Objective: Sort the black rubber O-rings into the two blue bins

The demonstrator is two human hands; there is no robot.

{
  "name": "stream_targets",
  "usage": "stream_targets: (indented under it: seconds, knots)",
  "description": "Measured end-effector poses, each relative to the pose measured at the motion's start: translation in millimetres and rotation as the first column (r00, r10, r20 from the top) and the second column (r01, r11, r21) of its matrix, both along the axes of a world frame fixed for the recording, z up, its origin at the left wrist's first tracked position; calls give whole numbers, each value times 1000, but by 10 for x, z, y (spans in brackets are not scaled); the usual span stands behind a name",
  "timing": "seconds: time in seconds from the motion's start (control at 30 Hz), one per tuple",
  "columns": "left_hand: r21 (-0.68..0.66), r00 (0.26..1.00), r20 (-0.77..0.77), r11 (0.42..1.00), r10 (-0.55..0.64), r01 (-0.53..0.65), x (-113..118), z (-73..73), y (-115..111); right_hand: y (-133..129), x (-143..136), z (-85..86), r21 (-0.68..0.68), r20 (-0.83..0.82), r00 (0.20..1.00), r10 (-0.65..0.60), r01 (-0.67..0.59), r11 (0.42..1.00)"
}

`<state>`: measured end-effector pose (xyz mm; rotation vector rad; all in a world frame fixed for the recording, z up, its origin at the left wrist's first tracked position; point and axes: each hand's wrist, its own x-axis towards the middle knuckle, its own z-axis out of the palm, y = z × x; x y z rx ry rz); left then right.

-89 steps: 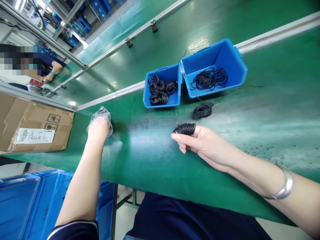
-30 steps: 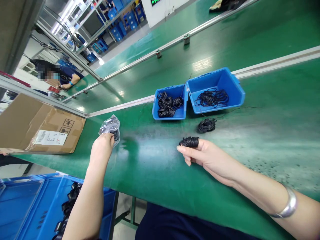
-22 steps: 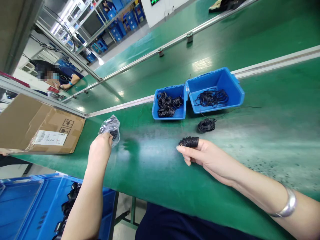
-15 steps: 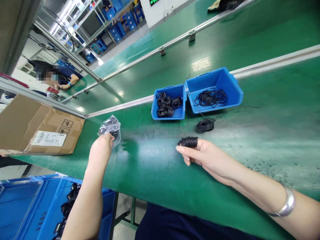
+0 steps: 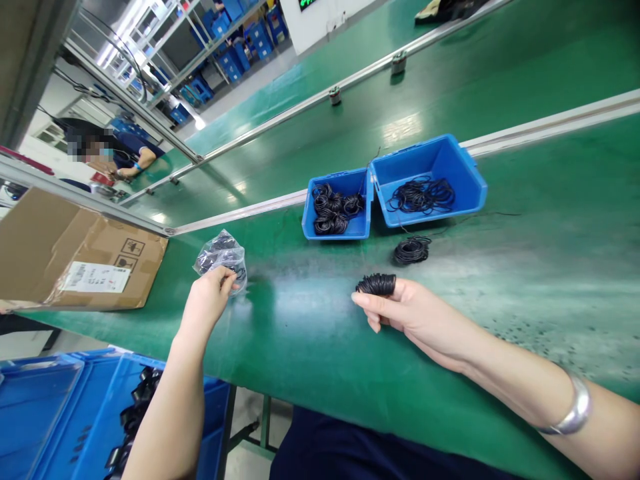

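The green bench (image 5: 300,360) filled most of the frame, with an opened cardboard box (image 5: 100,267) on it at the left edge. Right of upper centre stood two blue parts bins side by side: the larger bin (image 5: 457,160) held a loose tangle of thin black cord, the smaller bin (image 5: 345,181) several tidy coils. Left of centre lay a clear plastic bag (image 5: 223,247) with dark contents showing through. The left hand (image 5: 207,293) was at the bag's near side, thumb and fingertips close together; whether its grip had anything pinched could not be told. Right of centre, the right hand (image 5: 405,303) had its grip clamped on a bunch of thin black loops (image 5: 375,284), which seemed strung over a finger. Just above it, below the larger bin, a loose black coil (image 5: 411,251) rested on the bench. The step in hand looked like picking at the bag while the bunch was held ready; the next move seemed to call for a fine left-hand pinch and a steady right-hand hold.
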<state>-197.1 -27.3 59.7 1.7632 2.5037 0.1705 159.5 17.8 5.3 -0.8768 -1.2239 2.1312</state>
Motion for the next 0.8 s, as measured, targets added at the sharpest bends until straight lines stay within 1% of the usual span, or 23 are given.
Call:
stream_targets:
  seconds: [0.17,0.3,0.43,0.63,0.73,0.8]
  knots:
    - [80,998,56,996,34,-38,38,-42,-26,-1,2,-9,-27,4,1000,0,0,1000]
    - [126,993,98,989,67,-79,69,-83,-45,-2,2,-8,-22,-3,1000,1,-1,1000]
    - [172,986,143,979,84,-109,62,-155,-66,-1,4,-6,-7,6,1000,3,-3,1000]
    - [228,966,248,964,79,-137,61,-260,-92,0,3,-7,3,8,1000,3,-3,1000]
    - [264,964,249,951,92,-160,80,-325,-68,-1,1,-3,4,13,1000,1,-1,1000]
    - [286,971,210,943,110,-169,105,-369,-43,-1,0,-1,5,16,1000,-1,1,1000]
